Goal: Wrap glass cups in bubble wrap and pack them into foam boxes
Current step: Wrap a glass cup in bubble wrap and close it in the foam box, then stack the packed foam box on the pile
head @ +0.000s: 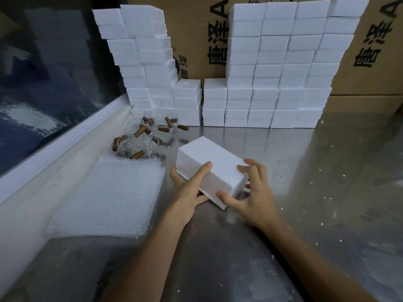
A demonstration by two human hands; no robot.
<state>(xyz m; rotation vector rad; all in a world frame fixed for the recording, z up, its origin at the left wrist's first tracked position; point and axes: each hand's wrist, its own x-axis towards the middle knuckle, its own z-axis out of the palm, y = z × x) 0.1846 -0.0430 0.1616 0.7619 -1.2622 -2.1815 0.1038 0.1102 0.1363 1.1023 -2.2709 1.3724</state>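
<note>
Holding one closed white rectangular foam box (210, 168) just above the steel table (327, 192), near centre, the left hand (187, 188) curled its thumb over the top edge with fingers beneath, while the right hand (250, 192) spread curled fingers on the near end. The box's long axis ran from 10 o'clock to 4 o'clock, near end tilted down. Stock at 10 o'clock: clear glass cups with brown wooden handles (144, 138), unwrapped. At 9 o'clock: stacked clear bubble-wrap sheets (109, 199). At 12 o'clock: stacked white foam boxes (272, 68). Judged: much packing remained.
</note>
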